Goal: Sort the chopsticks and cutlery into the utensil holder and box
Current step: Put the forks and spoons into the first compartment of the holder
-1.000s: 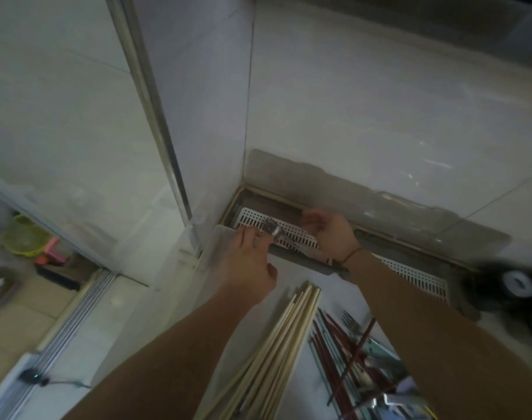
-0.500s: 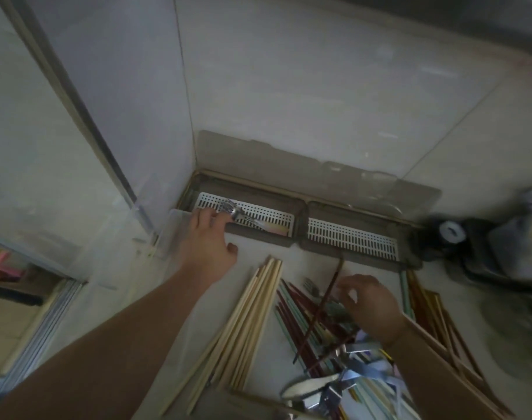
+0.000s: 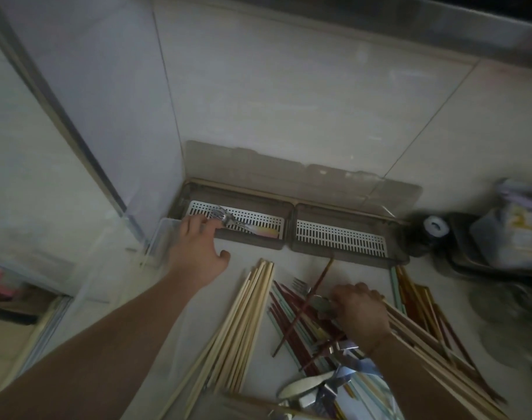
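Head view is showing a long grey plastic box [image 3: 292, 204] with two compartments lying against the base of a white tiled wall [image 3: 289, 95], its translucent lid [image 3: 289, 174] standing open against the tiles. Each compartment is holding a white slotted drain insert [image 3: 339, 239]. A silver metal fork with an iridescent handle [image 3: 243, 227] is lying diagonally on the insert of the left compartment, tines toward the left end. The left hand [image 3: 199, 253] is resting palm-down on the white counter [image 3: 155, 328] at the near left edge of the box, fingers straight and spread, the fingertips reaching the box rim just beside the fork tines; whether they are touching the fork cannot be told. The right hand [image 3: 361, 313] is reaching into the mixed pile on the counter, fingers curled around a dull silver utensil [image 3: 322, 304] whose type cannot be told. A dark red chopstick [image 3: 307, 304] is lying tilted across the pile just left of that hand, and a second silver fork [image 3: 301, 286] is lying beside it. A bundle of pale wooden chopsticks [image 3: 240, 328] is lying on the counter between the two forearms. Red and teal chopsticks [image 3: 292, 322] are lying under the right hand, and a silver spoon [image 3: 304, 386] is lying near the lower edge.
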Demonstrator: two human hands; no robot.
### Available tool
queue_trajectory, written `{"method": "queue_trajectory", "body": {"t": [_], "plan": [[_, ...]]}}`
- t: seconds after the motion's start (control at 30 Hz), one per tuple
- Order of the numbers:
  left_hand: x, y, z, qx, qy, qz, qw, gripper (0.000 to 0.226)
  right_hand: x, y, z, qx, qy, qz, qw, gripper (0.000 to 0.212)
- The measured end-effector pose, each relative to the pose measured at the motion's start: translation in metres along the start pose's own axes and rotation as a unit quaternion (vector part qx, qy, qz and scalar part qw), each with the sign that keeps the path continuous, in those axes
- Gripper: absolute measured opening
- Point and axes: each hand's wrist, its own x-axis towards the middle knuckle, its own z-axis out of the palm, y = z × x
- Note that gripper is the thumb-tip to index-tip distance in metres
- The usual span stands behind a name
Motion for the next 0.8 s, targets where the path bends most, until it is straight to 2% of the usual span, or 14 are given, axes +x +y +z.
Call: {"method": "queue_trajectory", "body": {"t": [0.07, 0.17, 0.2, 0.37, 0.5, 0.6, 0.67, 0.73, 0.8], "plan": [[0.0, 0.0, -0.001, -0.001, 0.0, -0.001, 1.0, 0.056, -0.001, 0.001, 0.0, 0.025, 0.025, -0.048, 0.998, 0.018], [0.0, 0.001, -0.001, 0.0, -0.001, -0.001, 1.0, 0.056, -0.007, -0.009, -0.005, 0.113, 0.051, -0.129, 0.984, 0.005], [0.0, 0.001, -0.001, -0.002, -0.001, -0.002, 1.0, 0.056, -0.009, -0.015, -0.006, 0.127, 0.059, -0.151, 0.979, 0.008], [0.0, 0.001, -0.001, -0.002, -0.006, -0.003, 1.0, 0.055, -0.009, -0.03, -0.013, 0.099, 0.091, -0.196, 0.971, 0.009], [0.0, 0.001, -0.002, -0.002, -0.006, -0.007, 1.0, 0.054, 0.005, -0.014, -0.029, 0.028, 0.094, -0.208, 0.973, 0.015], [-0.001, 0.001, -0.002, -0.009, -0.002, -0.003, 1.0, 0.054, 0.009, 0.001, -0.054, 0.013, 0.095, -0.196, 0.976, 0.014], [-0.001, 0.002, -0.003, -0.011, -0.001, -0.001, 1.0, 0.054, 0.009, 0.007, -0.073, 0.062, 0.085, -0.156, 0.982, 0.013], [-0.001, 0.003, -0.003, -0.008, -0.001, 0.001, 1.0, 0.054, 0.014, 0.006, -0.089, 0.165, 0.052, -0.099, 0.98, 0.018], [-0.001, 0.002, -0.004, -0.004, 0.001, 0.006, 1.0, 0.054, 0.027, -0.002, -0.098, 0.308, 0.03, -0.064, 0.949, 0.031]]}}
